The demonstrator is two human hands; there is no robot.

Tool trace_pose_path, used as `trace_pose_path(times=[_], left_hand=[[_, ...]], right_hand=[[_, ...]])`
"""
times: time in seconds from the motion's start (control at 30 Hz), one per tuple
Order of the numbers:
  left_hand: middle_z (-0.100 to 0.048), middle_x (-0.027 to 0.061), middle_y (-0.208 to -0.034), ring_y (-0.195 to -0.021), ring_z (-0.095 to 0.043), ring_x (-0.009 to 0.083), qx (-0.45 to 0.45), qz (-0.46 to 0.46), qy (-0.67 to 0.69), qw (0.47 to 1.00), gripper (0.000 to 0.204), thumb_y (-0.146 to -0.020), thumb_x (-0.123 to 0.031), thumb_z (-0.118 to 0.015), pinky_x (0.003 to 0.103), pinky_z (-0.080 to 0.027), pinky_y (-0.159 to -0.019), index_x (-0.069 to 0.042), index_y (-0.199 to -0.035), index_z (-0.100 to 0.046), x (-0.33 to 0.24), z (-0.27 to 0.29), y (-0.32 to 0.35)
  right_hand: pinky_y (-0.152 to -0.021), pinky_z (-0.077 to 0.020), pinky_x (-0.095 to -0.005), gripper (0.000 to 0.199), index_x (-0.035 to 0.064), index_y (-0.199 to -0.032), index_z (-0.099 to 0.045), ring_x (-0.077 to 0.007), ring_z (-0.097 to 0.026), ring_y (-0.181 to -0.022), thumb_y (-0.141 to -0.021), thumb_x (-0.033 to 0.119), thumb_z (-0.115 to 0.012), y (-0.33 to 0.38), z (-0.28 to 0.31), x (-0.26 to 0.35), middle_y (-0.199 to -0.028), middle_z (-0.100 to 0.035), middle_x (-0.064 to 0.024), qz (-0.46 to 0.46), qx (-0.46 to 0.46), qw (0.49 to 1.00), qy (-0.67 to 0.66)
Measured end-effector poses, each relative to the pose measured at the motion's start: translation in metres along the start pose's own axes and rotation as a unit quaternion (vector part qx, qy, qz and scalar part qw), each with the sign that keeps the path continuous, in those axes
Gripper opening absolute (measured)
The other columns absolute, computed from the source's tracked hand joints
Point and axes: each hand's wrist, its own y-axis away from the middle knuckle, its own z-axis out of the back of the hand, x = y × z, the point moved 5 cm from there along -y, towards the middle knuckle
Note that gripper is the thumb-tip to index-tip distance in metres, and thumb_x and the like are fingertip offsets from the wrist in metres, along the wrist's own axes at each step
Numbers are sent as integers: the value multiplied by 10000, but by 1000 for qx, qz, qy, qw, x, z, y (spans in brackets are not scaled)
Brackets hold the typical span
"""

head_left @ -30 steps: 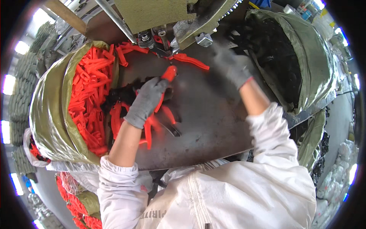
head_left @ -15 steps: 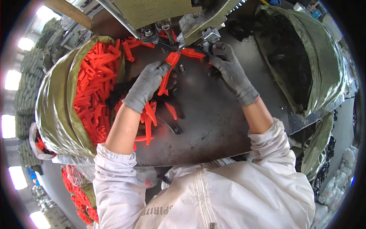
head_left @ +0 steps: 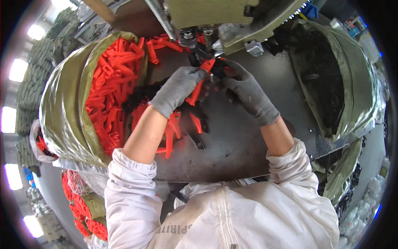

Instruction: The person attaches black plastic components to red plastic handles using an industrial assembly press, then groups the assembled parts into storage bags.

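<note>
My left hand (head_left: 180, 88), in a grey knit glove, is closed round a long red plastic handle (head_left: 198, 88). The handle is tilted, its upper end under the machine's tooling (head_left: 203, 47). My right hand (head_left: 251, 93), gloved alike, curls its fingers beside that upper end; whatever lies between them is hidden by the glove and dark parts. Several red handle pieces (head_left: 173, 124) lie on the dark metal table (head_left: 236, 145) below my left wrist. A dark flat metal piece (head_left: 195, 139) lies next to them.
A green woven sack (head_left: 66, 99) heaped with red handles (head_left: 112, 95) stands at the left. Another green sack (head_left: 356, 70), holding black parts (head_left: 319, 79), is at the right. The machine head (head_left: 211, 14) overhangs the table's far side. More red pieces (head_left: 163, 42) lie near it.
My right hand has come closer to my left. The second red piece near the right fingers no longer shows separately. The whole view has shifted slightly.
</note>
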Motion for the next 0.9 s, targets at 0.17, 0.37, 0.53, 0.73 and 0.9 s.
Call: trace_pose_path(times=[0.17, 0.37, 0.53, 0.73, 0.9], left_hand=[[-722, 82, -965, -832, -722, 240, -137, -187, -417, 879, 225, -1024, -201, -619, 356, -585, -783, 2, -1073, -703, 4, 36, -1], [-744, 132, -969, -881, -749, 338, -289, -88, -728, 616, 176, -934, -193, -653, 449, -612, -773, -76, -1049, -716, 19, 167, 34], [-757, 206, -1060, -1004, -756, 337, -286, 96, -717, 628, 330, -980, -283, -636, 481, -614, -807, -90, -1246, -659, 75, 234, 37], [-759, 143, -947, -878, -764, 238, -335, -10, -434, 836, 409, -976, -416, -670, 400, -618, -749, -91, -1222, -643, 58, 235, 67], [-712, 86, -890, -732, -705, 174, -225, 20, 70, 972, 430, -971, -345, -711, 294, -595, -736, -36, -1256, -618, 2, 150, 109]], right_hand=[[-567, -508, -236, 620, 71, -1579, -402, -95, -662, -723, -997, 96, -616, -6, 1, -23, -1208, -699, -77, -6, 44, 997, -69], [-537, -492, -230, 599, 76, -1590, -391, -79, -648, -709, -1016, 49, -562, -1, -1, -20, -1143, -716, -59, -34, 22, 997, -60], [-539, -470, -220, 598, 58, -1587, -404, -69, -611, -661, -1011, 88, -562, 8, -2, -4, -1070, -721, -72, -33, 18, 999, -13], [-550, -448, -206, 617, 27, -1593, -390, -62, -576, -646, -1007, 115, -563, 14, -10, 3, -1028, -715, -85, -21, 34, 999, -12], [-551, -450, -200, 630, 30, -1608, -362, -55, -554, -635, -1018, 120, -563, 16, 6, -17, -998, -697, -76, -58, 43, 997, -21]])
